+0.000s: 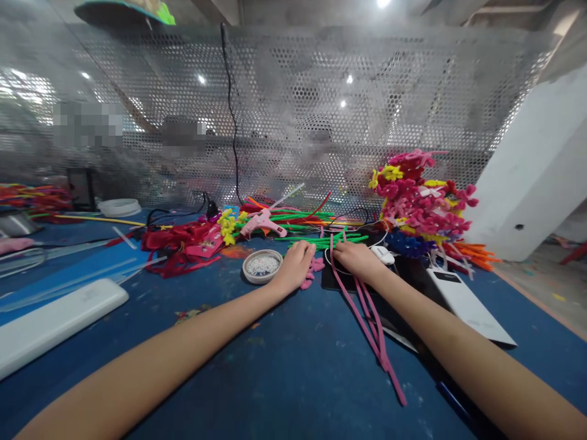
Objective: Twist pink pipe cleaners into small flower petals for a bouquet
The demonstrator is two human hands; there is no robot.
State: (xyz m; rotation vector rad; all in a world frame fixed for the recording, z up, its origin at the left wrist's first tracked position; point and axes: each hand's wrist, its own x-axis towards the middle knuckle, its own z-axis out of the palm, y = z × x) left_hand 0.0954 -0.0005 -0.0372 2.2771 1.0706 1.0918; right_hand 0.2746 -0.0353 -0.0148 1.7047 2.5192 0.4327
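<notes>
My left hand (295, 264) rests low over small pink fuzzy pieces (312, 272), its fingers together; whether it grips one is hidden. To its left sits a round dish (261, 267) of small white beads. My right hand (356, 259) is closed near the pink pipe cleaners (364, 318), which run under and beside it toward the front of the table. What its fingertips pinch is too small to make out. Green pipe cleaners (321, 242) lie just behind both hands. A pink glue gun (263, 225) stands behind the dish.
Fuzzy flowers (419, 205) are heaped at the back right, beside a white device (472, 305). Red ribbons (183, 244) and yellow flowers (228, 226) lie left of the glue gun. A long white case (59, 324) is at the left. A perforated metal panel (284, 116) stands behind the table.
</notes>
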